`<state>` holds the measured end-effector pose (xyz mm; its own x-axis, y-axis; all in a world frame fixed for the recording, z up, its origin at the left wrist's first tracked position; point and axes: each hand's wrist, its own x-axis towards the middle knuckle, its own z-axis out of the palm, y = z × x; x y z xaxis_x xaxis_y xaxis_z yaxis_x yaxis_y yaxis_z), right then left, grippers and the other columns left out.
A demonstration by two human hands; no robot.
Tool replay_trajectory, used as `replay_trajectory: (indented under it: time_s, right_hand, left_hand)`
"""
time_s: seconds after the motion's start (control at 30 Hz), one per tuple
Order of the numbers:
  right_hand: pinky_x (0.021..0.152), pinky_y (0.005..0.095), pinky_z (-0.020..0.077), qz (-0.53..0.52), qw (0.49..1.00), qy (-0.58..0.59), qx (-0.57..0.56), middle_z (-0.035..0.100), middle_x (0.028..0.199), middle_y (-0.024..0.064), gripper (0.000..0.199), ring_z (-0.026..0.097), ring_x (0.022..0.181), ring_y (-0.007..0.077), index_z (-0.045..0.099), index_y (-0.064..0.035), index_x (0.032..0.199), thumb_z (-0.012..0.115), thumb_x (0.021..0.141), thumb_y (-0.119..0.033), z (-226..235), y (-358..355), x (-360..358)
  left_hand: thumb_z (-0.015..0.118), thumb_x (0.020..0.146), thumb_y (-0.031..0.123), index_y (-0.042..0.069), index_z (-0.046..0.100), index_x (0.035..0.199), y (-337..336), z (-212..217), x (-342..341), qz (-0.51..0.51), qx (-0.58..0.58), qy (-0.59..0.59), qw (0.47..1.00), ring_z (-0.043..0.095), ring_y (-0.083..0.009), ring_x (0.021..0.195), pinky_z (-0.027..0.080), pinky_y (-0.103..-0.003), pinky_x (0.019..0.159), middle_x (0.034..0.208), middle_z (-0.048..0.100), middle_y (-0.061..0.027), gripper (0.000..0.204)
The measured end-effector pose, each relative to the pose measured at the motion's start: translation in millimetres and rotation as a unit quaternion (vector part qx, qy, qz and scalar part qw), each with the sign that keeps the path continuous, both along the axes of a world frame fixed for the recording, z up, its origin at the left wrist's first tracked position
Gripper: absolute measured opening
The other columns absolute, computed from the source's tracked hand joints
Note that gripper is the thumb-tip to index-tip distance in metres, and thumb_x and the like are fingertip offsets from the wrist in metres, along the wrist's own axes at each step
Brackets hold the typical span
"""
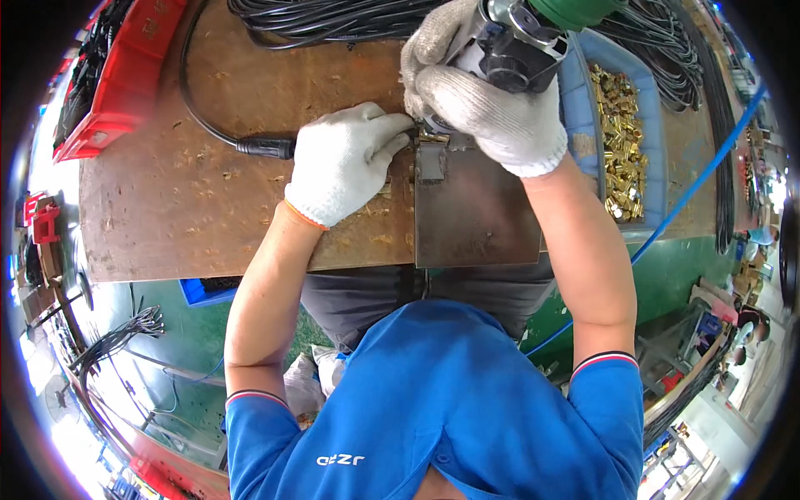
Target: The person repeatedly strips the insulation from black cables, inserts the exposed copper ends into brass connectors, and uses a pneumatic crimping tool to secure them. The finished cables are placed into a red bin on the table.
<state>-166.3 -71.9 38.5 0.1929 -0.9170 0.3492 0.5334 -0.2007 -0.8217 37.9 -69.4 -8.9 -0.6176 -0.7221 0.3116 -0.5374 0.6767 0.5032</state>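
My left hand (337, 162), in a white knit glove with an orange cuff, is closed on a black cable (204, 121). The cable's thick black sleeve (265, 147) sticks out from the left side of that glove. Its fingertips point right, at a small metal fixture (433, 137) on a dark steel plate (477, 212). My right hand (487, 108), also gloved, is wrapped against the lower part of a grey metal machine head (521, 58) with a green housing (575, 12). The machine and the glove hide the contact spot and the cable's tip.
A blue bin (654, 142) of small brass parts (618, 142) stands right of my right hand. Black cable coils (333, 21) lie at the back. A red bin (133, 87) sits at the left of the brown worktable (167, 217). A blue hose (704, 179) crosses the right side.
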Motion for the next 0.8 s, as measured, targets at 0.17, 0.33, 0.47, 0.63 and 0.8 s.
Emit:
replay_trajectory:
  time_s: [0.17,0.33,0.47,0.63,0.8]
  right_hand:
    - [0.083,0.0353,0.0562,-0.043,0.996,0.073,0.006,0.068,0.096,0.0120,0.019,0.067,0.087,0.0212,0.061,0.0007,0.101,0.070,0.093,-0.013,-7.5,12.0,-6.0]
    - [0.085,0.0345,0.0546,-0.031,0.998,0.049,0.021,0.070,0.101,0.0112,0.020,0.065,0.088,0.0191,0.065,-0.0006,0.105,0.070,0.095,-0.016,-9.0,12.1,-2.1]
    - [0.082,0.0367,0.0531,-0.139,0.969,0.203,0.013,0.073,0.109,0.0137,0.025,0.060,0.079,0.0163,0.069,-0.0014,0.113,0.068,0.100,-0.022,13.3,25.9,6.6]
    - [0.066,0.0332,0.0590,-0.162,0.979,0.092,0.078,0.072,0.091,0.0083,0.023,0.071,0.073,0.0189,0.065,-0.0034,0.104,0.077,0.085,0.005,35.2,20.7,4.5]
    - [0.077,0.0423,0.0634,-0.061,0.988,-0.140,0.002,0.073,0.109,0.0186,0.021,0.073,0.085,0.0276,0.069,-0.0064,0.112,0.070,0.100,-0.024,91.9,36.8,-58.6]
  left_hand:
    - [0.075,0.094,0.018,0.017,0.082,0.111,1.1,-1.5,-1.0,-0.001,0.006,0.005,1.000,0.074,-0.0318,0.087,0.059,-0.044,0.076,0.090,0.073,-0.0070,0.018]
    - [0.075,0.095,0.019,0.017,0.081,0.112,-1.5,-5.9,-1.2,-0.010,0.002,-0.001,1.000,0.074,-0.0321,0.088,0.059,-0.044,0.076,0.092,0.074,-0.0076,0.018]
    - [0.075,0.095,0.019,0.015,0.081,0.113,-1.0,-3.3,-1.3,-0.003,0.006,-0.007,1.000,0.074,-0.0340,0.089,0.058,-0.044,0.078,0.094,0.074,-0.0095,0.019]
    - [0.074,0.096,0.019,0.013,0.081,0.114,0.5,1.3,-2.0,-0.003,0.032,-0.007,0.999,0.073,-0.0360,0.089,0.058,-0.044,0.081,0.094,0.073,-0.0124,0.021]
    - [0.073,0.097,0.020,0.011,0.081,0.111,1.4,-0.6,0.9,-0.003,-0.013,-0.006,1.000,0.073,-0.0358,0.090,0.058,-0.045,0.080,0.095,0.073,-0.0130,0.018]
